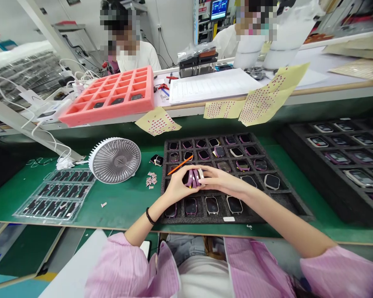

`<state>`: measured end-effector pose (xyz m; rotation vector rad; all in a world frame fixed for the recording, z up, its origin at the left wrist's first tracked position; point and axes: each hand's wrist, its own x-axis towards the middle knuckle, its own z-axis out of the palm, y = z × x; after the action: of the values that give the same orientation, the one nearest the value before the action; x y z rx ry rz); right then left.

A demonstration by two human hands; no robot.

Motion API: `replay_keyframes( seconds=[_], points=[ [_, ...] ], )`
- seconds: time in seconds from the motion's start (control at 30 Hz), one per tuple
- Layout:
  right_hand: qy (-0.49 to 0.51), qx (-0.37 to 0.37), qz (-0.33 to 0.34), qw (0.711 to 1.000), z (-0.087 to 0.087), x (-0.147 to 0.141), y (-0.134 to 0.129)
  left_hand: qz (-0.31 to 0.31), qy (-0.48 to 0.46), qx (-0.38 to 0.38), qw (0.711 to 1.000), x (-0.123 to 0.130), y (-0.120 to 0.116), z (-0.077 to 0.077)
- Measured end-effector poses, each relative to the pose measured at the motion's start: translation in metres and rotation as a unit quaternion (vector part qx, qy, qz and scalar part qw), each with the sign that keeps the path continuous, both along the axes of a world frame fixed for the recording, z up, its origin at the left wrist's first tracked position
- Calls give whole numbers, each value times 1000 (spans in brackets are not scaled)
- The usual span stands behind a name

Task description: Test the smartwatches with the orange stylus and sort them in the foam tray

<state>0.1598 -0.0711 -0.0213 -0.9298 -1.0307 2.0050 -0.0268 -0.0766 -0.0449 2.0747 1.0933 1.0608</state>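
The left hand (180, 186) and the right hand (224, 182) are both closed around a purple smartwatch (193, 178), holding it between the fingers just above a black foam tray (255, 217), and a thin orange stick (180, 165) rises from beside the left hand. This tray keeps more watches (211, 205) in its separate compartments. On the green bench (127, 209) beside it stands a grey fan (114, 160), and on the shelf behind lies a pink foam tray (105, 97) with few dark devices.

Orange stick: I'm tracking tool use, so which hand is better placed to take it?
Likely the left hand: the orange stick lies by its fingers, while the right hand is beyond the purple watch.
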Motion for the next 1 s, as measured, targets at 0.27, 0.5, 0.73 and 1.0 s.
replay_keyframes(
  seconds=[0.27,0.5,0.73,1.0],
  points=[
    [0,-34,112,993,-12,1,19,-25,14,56,998,10,-5,0],
    [2,-56,59,997,-17,-1,16,-31,102,106,989,6,1,-3],
    [-7,-52,24,998,-21,-4,12,-52,85,166,981,7,6,1],
    [5,-16,-7,1000,-19,4,19,4,-56,-14,998,-6,4,8]
  ],
)
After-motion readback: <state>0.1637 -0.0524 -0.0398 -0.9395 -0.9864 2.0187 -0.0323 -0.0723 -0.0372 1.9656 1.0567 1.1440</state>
